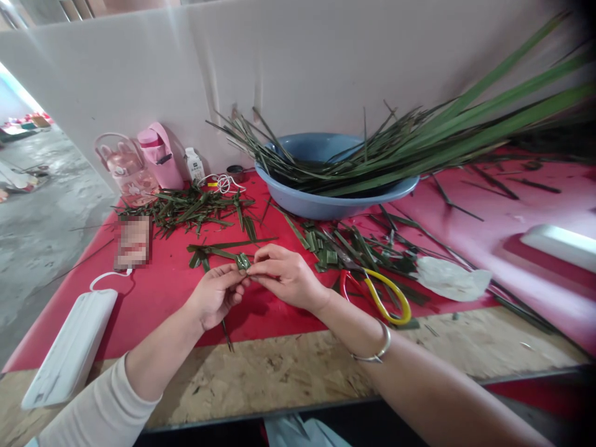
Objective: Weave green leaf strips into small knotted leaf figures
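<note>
Fingers (237,277) of both hands pinch folded leaf (243,261)

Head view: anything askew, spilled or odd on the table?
Cut leaf scraps lie scattered over the red cover, left of and in front of the blue basin. Long leaves overhang the basin's rim to the right. Scissors lie half buried in trimmings. Both hands, left and right, pinch a folded leaf piece.
</note>
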The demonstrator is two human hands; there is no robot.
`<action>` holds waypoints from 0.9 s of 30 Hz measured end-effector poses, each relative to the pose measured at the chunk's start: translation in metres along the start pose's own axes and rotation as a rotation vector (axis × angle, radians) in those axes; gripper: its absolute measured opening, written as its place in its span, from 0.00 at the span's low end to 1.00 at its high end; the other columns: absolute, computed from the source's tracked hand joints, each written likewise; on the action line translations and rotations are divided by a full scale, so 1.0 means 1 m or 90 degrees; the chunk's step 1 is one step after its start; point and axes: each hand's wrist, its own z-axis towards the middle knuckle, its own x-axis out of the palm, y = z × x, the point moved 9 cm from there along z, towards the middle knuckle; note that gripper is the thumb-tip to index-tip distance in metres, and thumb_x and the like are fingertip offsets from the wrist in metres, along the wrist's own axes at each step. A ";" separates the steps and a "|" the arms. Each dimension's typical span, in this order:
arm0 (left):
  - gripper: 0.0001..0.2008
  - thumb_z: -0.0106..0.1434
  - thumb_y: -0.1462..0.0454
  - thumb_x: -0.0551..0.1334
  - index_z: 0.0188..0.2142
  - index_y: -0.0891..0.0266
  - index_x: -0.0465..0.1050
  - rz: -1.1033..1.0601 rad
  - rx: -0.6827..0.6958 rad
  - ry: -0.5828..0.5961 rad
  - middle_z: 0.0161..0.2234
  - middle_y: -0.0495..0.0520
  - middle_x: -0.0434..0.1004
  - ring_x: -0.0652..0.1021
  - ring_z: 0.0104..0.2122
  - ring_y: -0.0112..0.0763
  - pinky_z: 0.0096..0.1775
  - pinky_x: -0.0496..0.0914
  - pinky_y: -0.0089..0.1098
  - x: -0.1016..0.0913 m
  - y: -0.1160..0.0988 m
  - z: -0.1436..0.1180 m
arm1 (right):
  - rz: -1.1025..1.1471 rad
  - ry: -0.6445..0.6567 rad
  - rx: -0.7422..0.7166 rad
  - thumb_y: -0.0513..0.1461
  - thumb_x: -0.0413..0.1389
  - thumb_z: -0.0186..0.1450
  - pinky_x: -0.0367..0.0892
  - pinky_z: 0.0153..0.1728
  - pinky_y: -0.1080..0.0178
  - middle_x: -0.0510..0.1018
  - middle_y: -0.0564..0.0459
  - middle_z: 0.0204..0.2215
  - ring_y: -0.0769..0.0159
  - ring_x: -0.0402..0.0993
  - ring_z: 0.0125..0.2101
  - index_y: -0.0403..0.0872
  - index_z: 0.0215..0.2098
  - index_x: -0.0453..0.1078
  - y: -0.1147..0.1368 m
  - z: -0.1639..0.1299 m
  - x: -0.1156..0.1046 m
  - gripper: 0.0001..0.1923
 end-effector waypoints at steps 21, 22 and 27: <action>0.11 0.41 0.65 0.68 0.26 0.65 0.71 -0.012 0.208 0.053 0.23 0.46 0.72 0.70 0.22 0.18 0.27 0.67 0.21 0.013 -0.021 -0.009 | 0.079 -0.278 0.281 0.34 0.54 0.54 0.68 0.29 0.67 0.72 0.55 0.25 0.70 0.72 0.26 0.48 0.33 0.58 0.001 -0.013 -0.004 0.09; 0.12 0.40 0.65 0.69 0.26 0.65 0.71 -0.045 0.198 0.073 0.24 0.47 0.73 0.71 0.23 0.18 0.28 0.67 0.21 0.016 -0.019 -0.009 | 0.099 -0.319 0.302 0.34 0.54 0.54 0.68 0.27 0.67 0.72 0.56 0.25 0.70 0.72 0.25 0.48 0.33 0.57 0.001 -0.017 -0.004 0.11; 0.11 0.39 0.64 0.70 0.23 0.66 0.72 -0.105 0.170 0.097 0.22 0.47 0.73 0.71 0.23 0.19 0.29 0.67 0.22 0.015 -0.011 -0.009 | 0.141 -0.417 0.403 0.35 0.55 0.52 0.66 0.22 0.70 0.71 0.58 0.22 0.72 0.70 0.21 0.48 0.33 0.54 0.003 -0.026 0.006 0.14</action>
